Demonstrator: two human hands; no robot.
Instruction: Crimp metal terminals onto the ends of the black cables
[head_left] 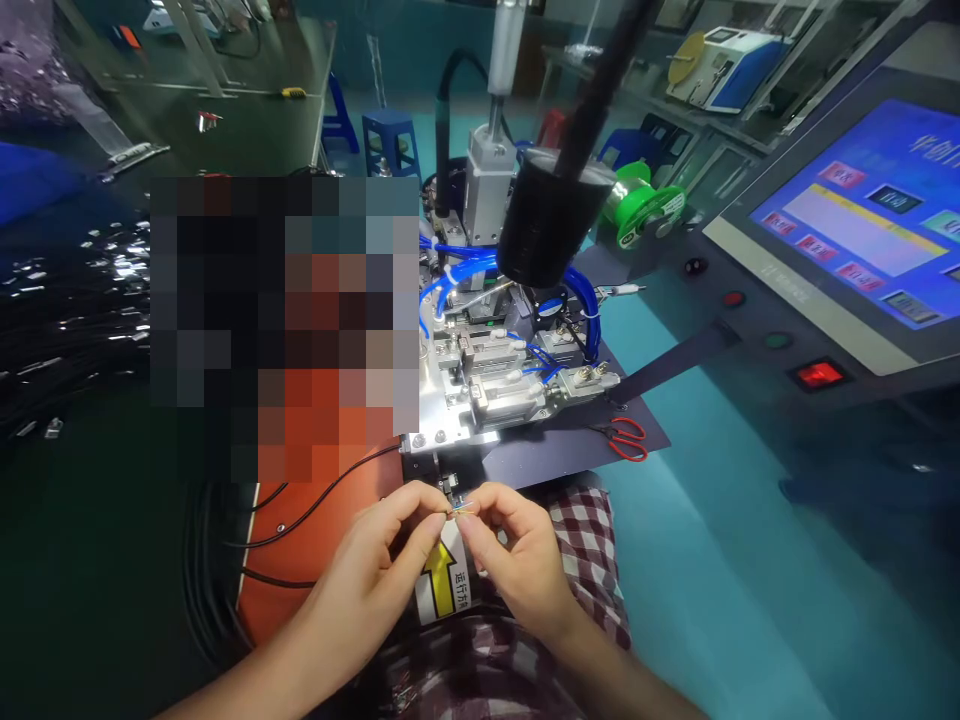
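My left hand (394, 550) and my right hand (517, 560) meet at the front of the machine, thumb and forefinger of each pinched together. Between the fingertips are some thin wires (460, 508), with yellowish and bluish bits showing; their ends are too small to make out. Just below lies a white label with a yellow arrow (441, 585). Beyond my fingers stands the metal machine (502, 385), with cylinders and blue air tubes. Black cables (330, 510) run over an orange surface (289, 575) by my left wrist.
Red-handled scissors (628, 438) lie on the dark plate at the right. A control screen (862, 220) with buttons stands further right. A black nozzle (551, 215) hangs over the machine, near a green wire spool (645, 205). Bundled black cables (206, 570) are at the left; a patch is pixelated.
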